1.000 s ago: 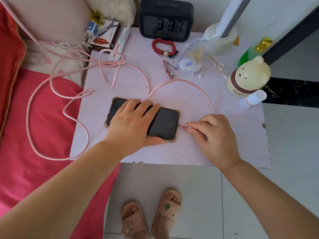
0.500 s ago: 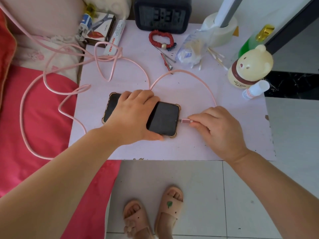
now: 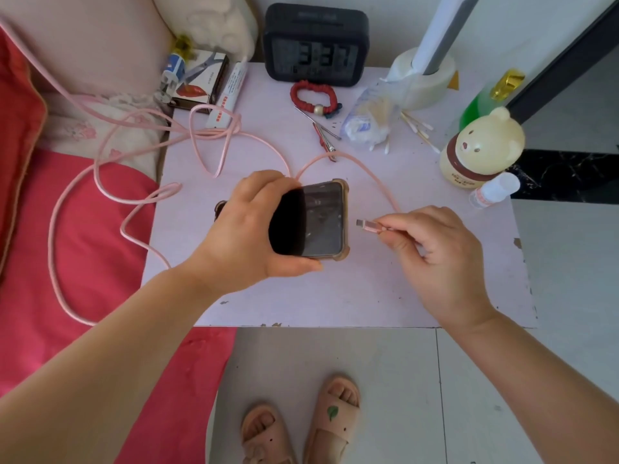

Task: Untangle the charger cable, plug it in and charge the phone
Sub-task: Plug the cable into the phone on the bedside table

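Your left hand (image 3: 248,229) grips the phone (image 3: 321,219) across its middle: fingers curl over the far long edge and the thumb presses the near one. The phone lies crosswise above the middle of the table (image 3: 368,296), dark screen up, in a tan case. Whether its underside touches the tabletop cannot be told from here.

Your right hand (image 3: 435,256) pinches the pink connector (image 3: 368,226) between thumb and forefinger, the other fingers curled beneath. The metal tip points at the phone's right short edge and sits just beside it – not touching, with a small gap showing between them.

From your right hand the pink cable (image 3: 365,165) arches away over the table, dips behind your left hand, then runs left into a cluster of crossed loops near a white tube (image 3: 231,92). More loops spill over the table's left edge onto the red bed cover (image 3: 100,262), and 1 strand climbs toward the upper left corner.

At the back of the table stand a black digital clock (image 3: 316,45) and, to the right, a bear-shaped bottle (image 3: 479,149). A red beaded band (image 3: 313,95) lies in front of the clock – near a plastic bag of cotton swabs (image 3: 368,122).
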`<action>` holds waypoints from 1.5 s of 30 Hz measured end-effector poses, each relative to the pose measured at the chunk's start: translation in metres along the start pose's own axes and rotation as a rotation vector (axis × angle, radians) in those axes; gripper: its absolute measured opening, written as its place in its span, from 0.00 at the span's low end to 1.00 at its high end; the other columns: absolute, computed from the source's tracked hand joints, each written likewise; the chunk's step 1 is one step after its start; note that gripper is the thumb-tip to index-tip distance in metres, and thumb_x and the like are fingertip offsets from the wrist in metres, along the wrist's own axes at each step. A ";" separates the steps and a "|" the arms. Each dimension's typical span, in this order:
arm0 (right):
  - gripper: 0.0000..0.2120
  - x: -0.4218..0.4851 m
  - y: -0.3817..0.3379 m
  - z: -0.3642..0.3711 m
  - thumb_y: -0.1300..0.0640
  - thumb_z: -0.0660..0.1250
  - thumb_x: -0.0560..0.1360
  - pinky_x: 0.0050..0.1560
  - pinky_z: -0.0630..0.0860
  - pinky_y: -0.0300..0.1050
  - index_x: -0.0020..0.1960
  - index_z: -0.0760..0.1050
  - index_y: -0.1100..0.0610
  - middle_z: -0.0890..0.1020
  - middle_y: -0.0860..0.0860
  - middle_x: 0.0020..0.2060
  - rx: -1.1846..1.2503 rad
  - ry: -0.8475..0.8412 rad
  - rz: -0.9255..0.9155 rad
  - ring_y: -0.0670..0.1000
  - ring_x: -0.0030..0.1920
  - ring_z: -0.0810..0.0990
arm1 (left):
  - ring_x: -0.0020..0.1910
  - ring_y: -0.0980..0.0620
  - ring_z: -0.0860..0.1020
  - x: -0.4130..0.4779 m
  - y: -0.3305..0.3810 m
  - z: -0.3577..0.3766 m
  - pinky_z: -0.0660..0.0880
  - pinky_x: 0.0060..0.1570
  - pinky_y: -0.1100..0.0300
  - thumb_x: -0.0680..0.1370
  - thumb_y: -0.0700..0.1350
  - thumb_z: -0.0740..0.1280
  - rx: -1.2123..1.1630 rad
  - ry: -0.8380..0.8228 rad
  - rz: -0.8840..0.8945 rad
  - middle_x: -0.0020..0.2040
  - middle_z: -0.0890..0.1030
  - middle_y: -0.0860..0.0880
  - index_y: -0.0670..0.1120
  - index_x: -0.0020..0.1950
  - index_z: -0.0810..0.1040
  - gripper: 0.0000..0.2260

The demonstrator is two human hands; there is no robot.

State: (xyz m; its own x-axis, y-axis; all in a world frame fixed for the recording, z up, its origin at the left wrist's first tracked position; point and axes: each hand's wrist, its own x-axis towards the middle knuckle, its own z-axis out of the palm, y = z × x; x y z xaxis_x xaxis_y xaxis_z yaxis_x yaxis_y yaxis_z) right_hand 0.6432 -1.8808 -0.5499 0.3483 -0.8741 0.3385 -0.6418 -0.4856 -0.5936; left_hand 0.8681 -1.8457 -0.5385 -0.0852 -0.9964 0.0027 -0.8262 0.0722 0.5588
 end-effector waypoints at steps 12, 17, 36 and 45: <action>0.04 0.005 0.008 0.007 0.58 0.69 0.71 0.38 0.64 0.37 0.46 0.81 0.57 0.82 0.53 0.39 -0.078 -0.142 0.052 0.57 0.40 0.76 | 0.69 0.50 0.58 0.006 -0.001 0.022 0.42 0.71 0.55 0.63 0.65 0.71 0.346 -0.395 0.269 0.71 0.64 0.50 0.50 0.72 0.60 0.43; 0.04 0.008 0.007 0.013 0.59 0.70 0.71 0.38 0.63 0.39 0.45 0.81 0.56 0.82 0.53 0.38 -0.106 -0.177 0.075 0.56 0.40 0.75 | 0.74 0.50 0.46 -0.007 0.004 0.027 0.39 0.71 0.46 0.64 0.67 0.68 0.344 -0.378 0.076 0.75 0.55 0.54 0.56 0.75 0.53 0.44; 0.10 0.015 -0.017 0.021 0.51 0.57 0.78 0.45 0.75 0.56 0.47 0.69 0.57 0.83 0.57 0.40 0.071 -0.392 0.387 0.62 0.45 0.79 | 0.74 0.35 0.41 0.002 0.061 0.067 0.44 0.71 0.43 0.66 0.65 0.69 -0.049 0.181 -0.895 0.76 0.39 0.38 0.45 0.75 0.36 0.54; 0.05 0.023 -0.011 0.017 0.56 0.58 0.78 0.43 0.73 0.49 0.47 0.69 0.57 0.81 0.44 0.39 0.013 -0.392 0.352 0.57 0.46 0.80 | 0.73 0.37 0.38 -0.016 0.048 0.054 0.46 0.71 0.44 0.65 0.50 0.71 0.004 -0.054 -0.684 0.74 0.32 0.44 0.48 0.74 0.34 0.52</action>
State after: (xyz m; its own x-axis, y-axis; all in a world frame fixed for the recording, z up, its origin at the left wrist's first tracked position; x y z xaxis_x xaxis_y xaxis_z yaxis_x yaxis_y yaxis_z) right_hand 0.6700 -1.8960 -0.5475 0.3439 -0.9216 -0.1801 -0.7582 -0.1594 -0.6323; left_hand 0.7999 -1.8240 -0.5566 0.4291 -0.8140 -0.3915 -0.7062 -0.5726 0.4164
